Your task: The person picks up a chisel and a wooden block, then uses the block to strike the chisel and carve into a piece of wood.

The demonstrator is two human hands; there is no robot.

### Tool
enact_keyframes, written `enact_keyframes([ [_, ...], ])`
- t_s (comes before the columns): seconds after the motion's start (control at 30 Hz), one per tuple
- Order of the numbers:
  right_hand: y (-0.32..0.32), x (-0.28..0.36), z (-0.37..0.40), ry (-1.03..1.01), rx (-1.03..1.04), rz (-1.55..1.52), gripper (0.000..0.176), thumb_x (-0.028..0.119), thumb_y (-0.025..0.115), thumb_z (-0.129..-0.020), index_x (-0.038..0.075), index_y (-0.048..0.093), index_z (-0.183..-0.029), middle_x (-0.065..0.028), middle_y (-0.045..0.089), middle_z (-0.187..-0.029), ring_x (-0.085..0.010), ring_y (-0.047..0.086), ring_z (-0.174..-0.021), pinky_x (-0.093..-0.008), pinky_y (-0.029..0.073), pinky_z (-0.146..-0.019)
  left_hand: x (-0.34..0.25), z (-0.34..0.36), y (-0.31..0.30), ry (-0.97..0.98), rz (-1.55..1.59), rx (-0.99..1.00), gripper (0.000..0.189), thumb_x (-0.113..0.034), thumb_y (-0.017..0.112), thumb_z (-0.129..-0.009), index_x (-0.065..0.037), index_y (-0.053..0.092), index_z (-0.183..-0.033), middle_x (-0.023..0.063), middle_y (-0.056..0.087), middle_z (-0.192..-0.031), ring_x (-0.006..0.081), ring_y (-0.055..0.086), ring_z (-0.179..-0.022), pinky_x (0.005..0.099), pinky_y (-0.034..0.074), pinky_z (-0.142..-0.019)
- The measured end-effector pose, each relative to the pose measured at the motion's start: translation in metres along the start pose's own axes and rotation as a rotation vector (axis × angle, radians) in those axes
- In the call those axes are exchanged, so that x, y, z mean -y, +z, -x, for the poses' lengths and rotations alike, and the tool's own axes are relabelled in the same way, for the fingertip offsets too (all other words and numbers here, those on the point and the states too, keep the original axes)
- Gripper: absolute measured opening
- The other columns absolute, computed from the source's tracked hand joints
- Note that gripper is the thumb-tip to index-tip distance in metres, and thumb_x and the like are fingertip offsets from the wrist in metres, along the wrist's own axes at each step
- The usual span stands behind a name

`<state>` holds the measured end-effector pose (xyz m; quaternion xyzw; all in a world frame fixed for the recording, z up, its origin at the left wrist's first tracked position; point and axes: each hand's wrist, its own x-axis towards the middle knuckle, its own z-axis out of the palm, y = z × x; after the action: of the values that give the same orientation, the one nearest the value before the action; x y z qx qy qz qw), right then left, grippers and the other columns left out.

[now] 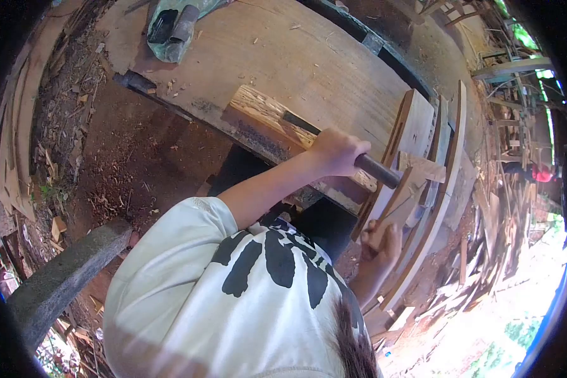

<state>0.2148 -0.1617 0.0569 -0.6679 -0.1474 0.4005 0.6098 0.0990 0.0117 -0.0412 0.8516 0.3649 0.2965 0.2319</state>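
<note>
My left hand (pixel 337 151) is wrapped round a dark, round handle (pixel 377 171) that sticks out past the fist toward the right. On the fist's other side a dark flat strip (pixel 300 122) lies in line with it, over a rough-edged timber (pixel 258 108) on the worktable. Lower right, the fingers of my right hand (pixel 384 244) curl round the near end of a flat wooden piece (pixel 400 198). A short wooden block (pixel 423 167) meets the far end of that piece.
The broad wooden tabletop (pixel 283 50) carries scattered chips and a greenish plastic bag (pixel 173 31). Planks (pixel 416 126) and a long curved strip (pixel 452 145) stand at the right. A thick grey beam (pixel 69 277) slants at lower left. Wood scraps (pixel 126 195) litter the ground.
</note>
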Motion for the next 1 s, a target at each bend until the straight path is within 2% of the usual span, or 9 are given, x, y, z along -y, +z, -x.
enact_keyframes([
  [0.13, -0.047, -0.011, -0.044, -0.06, -0.059, -0.306, 0.031, 0.03, 0.055, -0.096, 0.003, 0.048, -0.109, -0.0115, 0.059, -0.078, -0.0154, 0.057, -0.056, -0.0222, 0.044, -0.041, 0.004, 0.003, 0.005, -0.006, -0.004, -0.007, 0.024, -0.028, 0.076, -0.068, -0.015, 0.061, -0.081, 0.0058, 0.065, -0.071, 0.0269, 0.068, -0.067, 0.0425, 0.052, -0.057],
  [0.23, -0.042, -0.025, -0.043, -0.133, 0.083, 0.146, 0.031, 0.031, 0.055, -0.097, 0.002, 0.048, -0.108, -0.0112, 0.059, -0.078, -0.0137, 0.057, -0.056, -0.0204, 0.04, -0.038, 0.004, 0.003, 0.003, -0.013, -0.044, 0.023, 0.024, -0.028, 0.076, -0.068, -0.015, 0.061, -0.081, 0.0061, 0.065, -0.071, 0.0275, 0.067, -0.067, 0.0418, 0.052, -0.057],
  [0.27, 0.012, 0.008, -0.005, 0.035, 0.047, -0.011, 0.029, 0.03, 0.054, -0.097, 0.003, 0.05, -0.106, -0.0105, 0.059, -0.078, -0.0136, 0.057, -0.056, -0.0194, 0.039, -0.038, 0.004, 0.004, 0.003, -0.014, -0.044, 0.019, 0.024, -0.028, 0.076, -0.068, -0.015, 0.061, -0.081, 0.0061, 0.065, -0.071, 0.0275, 0.067, -0.067, 0.0418, 0.052, -0.057],
  [0.5, -0.031, -0.017, -0.05, -0.13, -0.184, -0.199, 0.039, 0.037, 0.059, -0.093, 0.001, 0.054, -0.109, -0.0138, 0.063, -0.083, -0.0134, 0.057, -0.055, -0.0208, 0.044, -0.045, 0.006, 0.003, -0.005, -0.014, -0.036, 0.021, 0.025, -0.028, 0.076, -0.068, -0.014, 0.062, -0.082, 0.0068, 0.066, -0.071, 0.0278, 0.068, -0.066, 0.0415, 0.052, -0.056],
  [0.53, -0.038, -0.014, -0.047, -0.003, 0.137, 0.184, 0.038, 0.036, 0.058, -0.094, 0.001, 0.054, -0.108, -0.0123, 0.061, -0.082, -0.014, 0.058, -0.058, -0.0203, 0.044, -0.045, 0.007, 0.001, -0.003, -0.017, -0.046, 0.007, 0.025, -0.029, 0.076, -0.068, -0.014, 0.061, -0.083, 0.0068, 0.066, -0.07, 0.0277, 0.068, -0.066, 0.0414, 0.052, -0.055],
  [0.57, -0.043, -0.014, -0.045, -0.009, 0.132, 0.186, 0.038, 0.036, 0.058, -0.094, 0.001, 0.054, -0.108, -0.0123, 0.061, -0.082, -0.014, 0.058, -0.058, -0.0203, 0.044, -0.045, 0.009, 0.0, -0.001, -0.012, -0.041, 0.004, 0.025, -0.029, 0.076, -0.068, -0.014, 0.061, -0.083, 0.0068, 0.066, -0.07, 0.0277, 0.068, -0.066, 0.0414, 0.052, -0.055],
  [0.83, -0.016, 0.001, -0.027, -0.165, -0.15, -0.273, 0.022, 0.023, 0.048, -0.101, 0.003, 0.046, -0.111, -0.0128, 0.057, -0.094, -0.0171, 0.059, -0.063, -0.0225, 0.044, -0.042, 0.01, 0.0, -0.008, -0.038, -0.045, -0.042, 0.025, -0.03, 0.077, -0.068, -0.016, 0.061, -0.083, 0.0069, 0.064, -0.064, 0.0276, 0.067, -0.061, 0.0418, 0.051, -0.053],
  [0.9, 0.01, 0.009, -0.004, 0.061, 0.081, -0.046, 0.023, 0.025, 0.048, -0.101, 0.003, 0.047, -0.11, -0.0131, 0.057, -0.093, -0.0172, 0.06, -0.064, -0.0192, 0.038, -0.037, 0.014, 0.002, -0.008, -0.054, -0.05, -0.027, 0.025, -0.03, 0.077, -0.068, -0.017, 0.061, -0.083, 0.0068, 0.064, -0.064, 0.0276, 0.067, -0.061, 0.0417, 0.051, -0.053],
  [1.0, -0.027, 0.015, -0.017, 0.014, 0.103, -0.096, 0.028, 0.026, 0.051, -0.1, 0.002, 0.047, -0.115, -0.0123, 0.059, -0.092, -0.0168, 0.06, -0.064, -0.0203, 0.04, -0.04, 0.016, 0.002, -0.008, -0.051, -0.058, -0.021, 0.025, -0.03, 0.077, -0.068, -0.017, 0.061, -0.083, 0.0064, 0.064, -0.064, 0.0276, 0.067, -0.061, 0.0416, 0.051, -0.053],
])
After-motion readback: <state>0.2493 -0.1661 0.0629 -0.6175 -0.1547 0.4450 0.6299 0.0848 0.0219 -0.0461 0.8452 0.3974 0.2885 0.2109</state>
